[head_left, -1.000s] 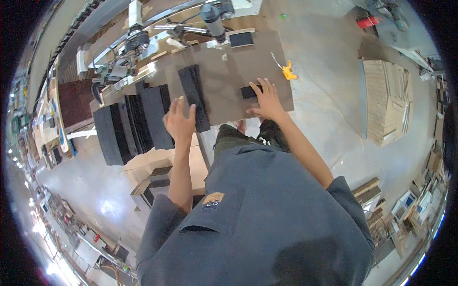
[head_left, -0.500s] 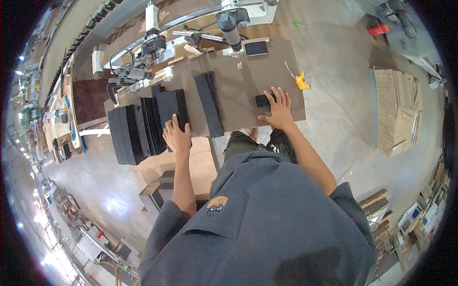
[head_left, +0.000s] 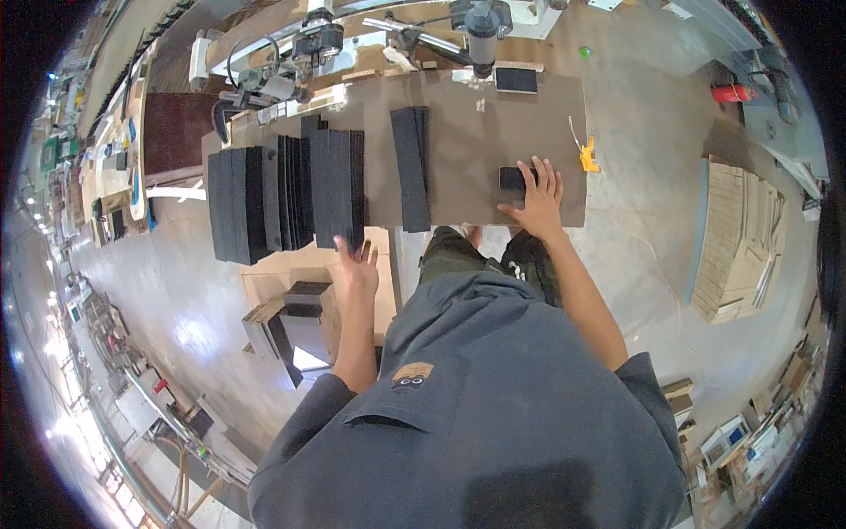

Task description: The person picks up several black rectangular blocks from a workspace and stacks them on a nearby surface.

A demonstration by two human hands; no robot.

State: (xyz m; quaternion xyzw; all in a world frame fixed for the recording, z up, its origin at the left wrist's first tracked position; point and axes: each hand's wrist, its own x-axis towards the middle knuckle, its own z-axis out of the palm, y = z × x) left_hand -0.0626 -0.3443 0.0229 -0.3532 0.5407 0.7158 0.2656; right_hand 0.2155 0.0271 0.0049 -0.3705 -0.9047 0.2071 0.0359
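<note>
My right hand (head_left: 539, 201) lies with fingers spread over a small black block (head_left: 509, 178) on the brown tabletop (head_left: 463, 150). My left hand (head_left: 359, 267), fingers apart and holding nothing, hovers just off the near end of a stack of black strips (head_left: 337, 181). Left of that stack stand more upright black strips (head_left: 286, 194) and a thicker black bundle (head_left: 236, 207), their near ends jutting past the table edge. Between my hands lie a few long black strips (head_left: 411, 167), slightly fanned. Another small black piece (head_left: 516, 80) rests against the far edge.
Machine heads (head_left: 481, 40) and a metal rail line the table's far side. A yellow air gun (head_left: 589, 154) hangs at the right edge with its hose. Cardboard boxes (head_left: 304, 309) stand below my left arm. Stacked brown panels (head_left: 738, 238) sit on the floor at right.
My left hand has come off the top of the black strip stack and drawn back toward me. My right hand stays over the small block. The whole view has shifted and turned slightly.
</note>
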